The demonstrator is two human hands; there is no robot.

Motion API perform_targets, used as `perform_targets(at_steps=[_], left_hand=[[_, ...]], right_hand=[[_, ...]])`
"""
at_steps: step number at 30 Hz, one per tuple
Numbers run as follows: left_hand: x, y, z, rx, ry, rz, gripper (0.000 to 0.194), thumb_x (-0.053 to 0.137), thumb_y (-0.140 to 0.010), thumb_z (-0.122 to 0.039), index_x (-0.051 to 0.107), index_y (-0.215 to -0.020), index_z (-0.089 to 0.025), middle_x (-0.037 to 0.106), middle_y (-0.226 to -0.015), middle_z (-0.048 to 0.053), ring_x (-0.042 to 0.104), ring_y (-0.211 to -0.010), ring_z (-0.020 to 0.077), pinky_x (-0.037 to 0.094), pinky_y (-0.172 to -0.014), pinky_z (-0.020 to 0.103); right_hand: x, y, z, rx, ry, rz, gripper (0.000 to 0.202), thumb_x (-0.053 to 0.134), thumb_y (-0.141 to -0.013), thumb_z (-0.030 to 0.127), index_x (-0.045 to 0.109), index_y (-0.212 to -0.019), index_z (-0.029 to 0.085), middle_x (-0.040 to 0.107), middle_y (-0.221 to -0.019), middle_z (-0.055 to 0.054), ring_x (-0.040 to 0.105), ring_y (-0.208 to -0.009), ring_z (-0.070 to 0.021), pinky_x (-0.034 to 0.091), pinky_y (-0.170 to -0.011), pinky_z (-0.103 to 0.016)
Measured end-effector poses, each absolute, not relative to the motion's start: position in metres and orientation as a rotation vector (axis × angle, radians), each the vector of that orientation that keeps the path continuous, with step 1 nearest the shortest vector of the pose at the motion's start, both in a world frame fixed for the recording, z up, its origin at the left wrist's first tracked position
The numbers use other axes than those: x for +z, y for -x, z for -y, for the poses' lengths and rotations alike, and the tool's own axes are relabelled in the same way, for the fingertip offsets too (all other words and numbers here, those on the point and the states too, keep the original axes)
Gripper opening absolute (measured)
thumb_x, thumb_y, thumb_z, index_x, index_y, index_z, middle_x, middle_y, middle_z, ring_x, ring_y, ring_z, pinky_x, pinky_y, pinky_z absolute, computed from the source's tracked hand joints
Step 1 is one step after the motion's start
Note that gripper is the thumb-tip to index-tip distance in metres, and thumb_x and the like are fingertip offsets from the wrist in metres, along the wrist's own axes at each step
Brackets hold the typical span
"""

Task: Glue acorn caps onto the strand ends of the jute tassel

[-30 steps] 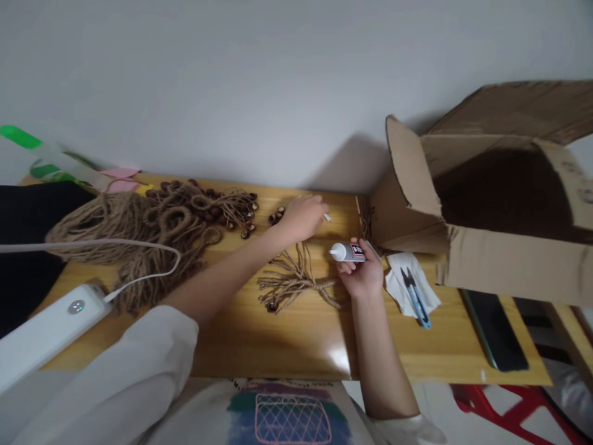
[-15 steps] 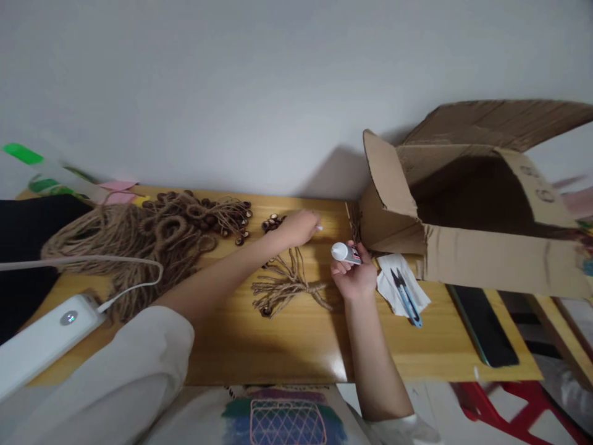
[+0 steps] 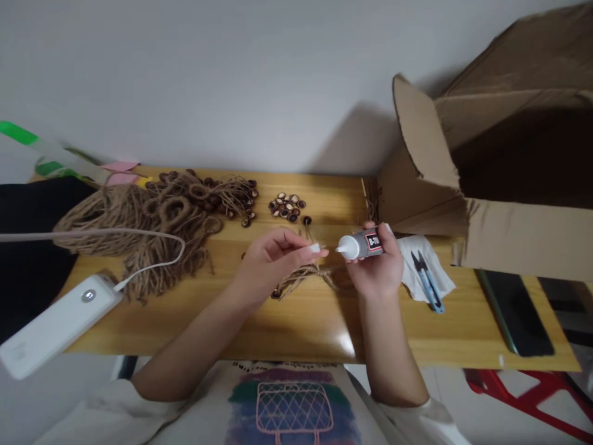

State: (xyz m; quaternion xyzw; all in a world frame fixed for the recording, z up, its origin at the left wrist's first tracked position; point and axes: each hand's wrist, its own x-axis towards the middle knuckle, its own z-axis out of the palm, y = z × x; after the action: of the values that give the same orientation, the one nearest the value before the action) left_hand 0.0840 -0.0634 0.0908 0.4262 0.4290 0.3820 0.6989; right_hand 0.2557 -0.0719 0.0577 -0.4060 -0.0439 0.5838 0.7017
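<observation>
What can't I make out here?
Head view: inside the cardboard box, lost in shadow.
Head view: part of the twine bundle, behind the left hand.
Head view: the tube's label, partly under the right hand's fingers.
Head view: the black item's full shape, cut by the left edge.

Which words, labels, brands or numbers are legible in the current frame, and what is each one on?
"B-7", the rest unclear: label of the tube in the right hand.
Shirt: lettering too small and blurred.
White power bank: lit display and faint print unreadable.
</observation>
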Motion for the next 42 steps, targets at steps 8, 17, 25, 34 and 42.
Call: perform_targets(at_steps=[8, 17, 25, 34, 42], left_hand=[[0.0987, -0.0792, 0.0721, 0.853, -1.141, -1.077, 0.018, 0.073, -0.069, -0.028, 0.058, -0.069, -0.018, 0.069, -0.066, 0.0, 0.068, -0.066, 0.0145, 0.052, -0.054, 0.023], [0.1011, -0.0803, 0.0738, 0.881, -1.219, -1.11, 0.017, 0.072, -0.071, -0.028, 0.059, -0.069, -0.018, 0.065, -0.065, -0.001, 0.065, -0.064, 0.0135, 0.05, -0.05, 0.022], [0.1003, -0.0797, 0.0748, 0.907, -1.221, -1.087, 0.016, 0.072, -0.071, -0.028, 0.06, -0.07, -0.018, 0.066, -0.068, -0.001, 0.064, -0.062, 0.0117, 0.049, -0.05, 0.021], [0.1013, -0.0804, 0.0735, 0.897, -1.225, -1.094, 0.017, 0.073, -0.07, -0.029, 0.059, -0.069, -0.018, 0.065, -0.067, -0.001, 0.062, -0.061, 0.0114, 0.049, -0.05, 0.022], [0.1003, -0.0806, 0.0734, 0.926, -1.186, -1.017, 0.016, 0.073, -0.07, -0.025, 0.059, -0.07, -0.017, 0.067, -0.069, -0.001, 0.063, -0.06, 0.0096, 0.048, -0.051, 0.019]], right_hand=[[0.0658, -0.2501, 0.0725, 1.228, 0.95, 0.179, 0.024, 0.045, -0.089, 0.029, 0.052, -0.068, 0.02, 0.048, -0.057, 0.005, 0.041, -0.041, -0.0052, 0.041, -0.044, -0.018], [0.0632, -0.251, 0.0737, 1.225, 0.939, 0.196, 0.024, 0.045, -0.089, 0.029, 0.053, -0.069, 0.02, 0.048, -0.056, 0.005, 0.041, -0.04, -0.0054, 0.042, -0.043, -0.018], [0.0627, -0.2513, 0.0748, 1.24, 0.933, 0.22, 0.025, 0.043, -0.09, 0.029, 0.053, -0.069, 0.02, 0.046, -0.055, 0.005, 0.041, -0.04, -0.006, 0.04, -0.042, -0.019], [0.0645, -0.2497, 0.0752, 1.233, 0.955, 0.214, 0.023, 0.045, -0.089, 0.029, 0.052, -0.068, 0.021, 0.044, -0.053, 0.005, 0.039, -0.039, -0.0062, 0.039, -0.042, -0.019], [0.0634, -0.2496, 0.0741, 1.229, 0.933, 0.186, 0.025, 0.045, -0.088, 0.026, 0.054, -0.066, 0.02, 0.044, -0.051, 0.005, 0.039, -0.04, -0.0064, 0.041, -0.044, -0.019]])
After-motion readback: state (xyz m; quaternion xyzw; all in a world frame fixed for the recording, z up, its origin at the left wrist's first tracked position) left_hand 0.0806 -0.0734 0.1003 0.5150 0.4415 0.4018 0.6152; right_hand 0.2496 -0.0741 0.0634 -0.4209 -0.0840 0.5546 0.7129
